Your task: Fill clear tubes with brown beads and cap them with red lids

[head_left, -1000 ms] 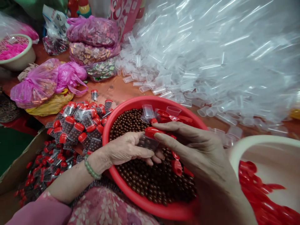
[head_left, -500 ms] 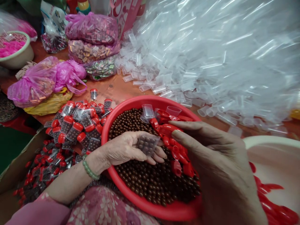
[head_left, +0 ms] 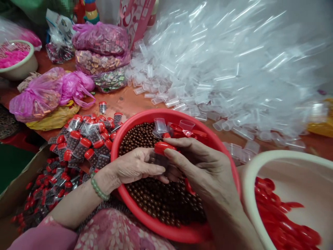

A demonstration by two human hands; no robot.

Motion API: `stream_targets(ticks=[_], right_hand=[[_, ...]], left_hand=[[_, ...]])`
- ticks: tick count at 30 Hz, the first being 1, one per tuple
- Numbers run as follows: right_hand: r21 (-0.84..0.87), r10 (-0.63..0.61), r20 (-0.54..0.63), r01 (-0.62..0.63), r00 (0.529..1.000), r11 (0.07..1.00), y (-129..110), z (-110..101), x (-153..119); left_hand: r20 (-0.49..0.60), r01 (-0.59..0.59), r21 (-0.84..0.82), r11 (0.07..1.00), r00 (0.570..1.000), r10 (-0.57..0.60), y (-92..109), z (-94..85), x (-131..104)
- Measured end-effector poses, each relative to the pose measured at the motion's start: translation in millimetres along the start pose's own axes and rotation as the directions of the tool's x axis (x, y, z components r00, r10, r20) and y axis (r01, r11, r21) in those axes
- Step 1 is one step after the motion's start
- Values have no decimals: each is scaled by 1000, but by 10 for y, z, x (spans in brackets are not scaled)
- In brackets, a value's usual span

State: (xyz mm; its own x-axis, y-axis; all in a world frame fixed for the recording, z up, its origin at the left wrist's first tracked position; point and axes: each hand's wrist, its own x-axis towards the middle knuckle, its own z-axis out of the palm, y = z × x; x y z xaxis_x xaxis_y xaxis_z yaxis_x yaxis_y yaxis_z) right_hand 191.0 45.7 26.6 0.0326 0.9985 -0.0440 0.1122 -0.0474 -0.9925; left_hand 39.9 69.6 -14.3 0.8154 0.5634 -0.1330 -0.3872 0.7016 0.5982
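Observation:
My left hand (head_left: 131, 166) is held palm up over a red basin (head_left: 179, 234), its fingers around a small clear plastic container (head_left: 156, 159) with brown balls inside. Between thumb and fingertips, my right hand (head_left: 208, 170) pinches a red cap (head_left: 161, 148) at the upper end of that container. Whether the cap is pressed on, I cannot tell. Small round brown balls (head_left: 156, 205) fill much of the basin. Empty clear containers (head_left: 159, 125) and more red caps (head_left: 199, 134) lie on them near the far rim, partly hidden by my right hand.
Filled, red-capped containers (head_left: 78, 142) are heaped at the left, spilling into a cardboard box (head_left: 22, 175). Beyond the basin rises a big pile of clear empty containers (head_left: 208, 69). A cream basin (head_left: 251, 184) with red pieces (head_left: 283, 222) stands right. Pink bags (head_left: 101, 38) sit at the back left.
My right hand has moved left from the loose red caps, bringing one cap to the container in my left hand. My left fingers have curled closer around the container.

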Motion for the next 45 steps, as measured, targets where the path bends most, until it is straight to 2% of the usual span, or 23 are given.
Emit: stream_targets(ticks=[6, 11, 16, 19, 23, 26, 28, 35, 42, 45], right_hand=[[-22, 2, -1, -2, 1000, 1000, 74, 52, -19], [-42, -26, 58, 29, 998, 999, 52, 3, -14], [-307, -144, 158, 188, 977, 933, 36, -126, -19], [-484, -264, 236, 349, 935, 802, 58, -157, -52], [-686, -399, 363, 531, 842, 497, 137, -112, -90], [-757, -488, 408, 585, 772, 292, 207, -52, -79], [-772, -525, 409, 590, 746, 237, 241, -19, -62], [-756, -600, 415, 626, 684, 191, 303, 2, -57], [-753, -611, 377, 614, 696, 235, 336, 37, -75], [-768, -569, 381, 592, 728, 243, 358, 65, -74]], left_hand=[[-78, 35, 82, 996, 997, -29, -14, -1, -13], [-73, 63, 48, 997, 996, -59, -17, -1, -23], [-123, 91, 50, 995, 989, -84, -23, 6, -41], [-133, 82, 12, 997, 988, -80, -26, 8, -39], [-128, 89, -83, 993, 987, -99, -39, 2, -5], [-115, 104, -155, 982, 986, -123, -58, -2, 20], [-133, 92, -165, 982, 984, -115, -68, -3, 25], [-138, 132, -133, 982, 979, -150, -65, -3, -15], [-202, 146, -93, 985, 966, -163, -5, 23, 7], [-312, 193, -138, 971, 922, -228, -13, 42, 65]])
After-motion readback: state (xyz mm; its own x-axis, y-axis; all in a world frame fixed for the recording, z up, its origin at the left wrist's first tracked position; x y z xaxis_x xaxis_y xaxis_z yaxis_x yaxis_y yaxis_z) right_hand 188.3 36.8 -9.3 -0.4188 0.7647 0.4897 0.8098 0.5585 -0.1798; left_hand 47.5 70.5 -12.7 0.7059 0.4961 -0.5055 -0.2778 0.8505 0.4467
